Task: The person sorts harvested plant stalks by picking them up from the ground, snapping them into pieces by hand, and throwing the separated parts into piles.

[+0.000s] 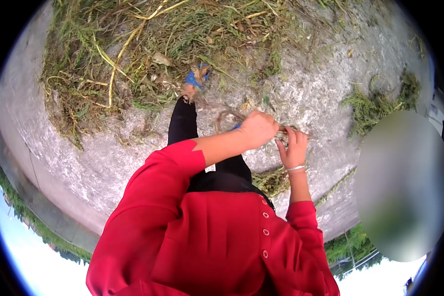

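My left hand (259,129) is closed in a fist around a bundle of thin brown stalks (224,114), which loops out on its left side. On the other side, the stalk ends poke out between my two hands. My right hand (293,149), with a silver bracelet at the wrist, has its bent fingers on these ends and its thumb lower down. My feet, in blue footwear (193,79), are on the concrete, one near the plant pile and one mostly hidden behind my left hand.
A wide pile of cut green and dry plants (182,39) covers the ground ahead. Another green clump (380,106) lies at the right, and a small one (273,182) is near my right forearm. A blurred oval (404,185) hides the right side.
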Motion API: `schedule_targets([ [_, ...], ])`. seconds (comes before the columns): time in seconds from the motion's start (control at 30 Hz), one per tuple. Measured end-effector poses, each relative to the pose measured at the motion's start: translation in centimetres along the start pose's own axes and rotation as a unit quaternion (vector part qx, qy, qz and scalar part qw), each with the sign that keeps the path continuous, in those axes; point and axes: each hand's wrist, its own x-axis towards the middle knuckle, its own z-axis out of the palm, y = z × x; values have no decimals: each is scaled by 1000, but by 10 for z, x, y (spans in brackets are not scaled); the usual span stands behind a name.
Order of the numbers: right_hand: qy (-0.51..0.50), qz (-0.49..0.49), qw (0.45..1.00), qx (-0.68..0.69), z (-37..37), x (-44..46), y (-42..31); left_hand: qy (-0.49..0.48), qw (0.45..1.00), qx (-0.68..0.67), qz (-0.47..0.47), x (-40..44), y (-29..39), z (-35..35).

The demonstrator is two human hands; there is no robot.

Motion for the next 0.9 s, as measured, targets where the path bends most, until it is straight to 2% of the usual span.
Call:
schedule_targets([
  [0.07,45,10,999,-17,-10,-16,-3,-13,999,-22,31,4,15,2],
  [0.17,27,4,998,-57,-25,-35,-2,-67,993,-71,71,9,42,0],
  [0.27,4,135,984,118,-9,-72,15,-84,983,-109,123,11,59,8],
  [0.3,-9,182,968,171,-7,-85,19,-39,980,-132,142,10,61,5],
  [0.37,49,232,951,201,-2,-107,24,49,966,-179,178,5,54,-22],
  [0.47,99,270,921,264,-10,-138,19,100,979,-178,27,-10,32,-10],
  [0.57,95,293,894,326,-34,-158,16,165,971,-159,-63,-43,-28,-3],
  [0.63,97,299,871,377,-49,-175,21,132,962,-210,-113,-66,-53,-20],
  [0.67,110,287,872,382,-59,-176,15,89,979,-109,-150,-73,-56,-19],
  [0.77,78,233,891,382,-81,-186,9,23,991,-62,-120,-57,-51,-15],
  [0.8,67,244,888,384,-84,-195,14,61,993,-60,-85,-43,-42,-12],
  [0.9,128,284,859,407,-93,-213,20,-9,959,-285,7,-6,-22,2],
])
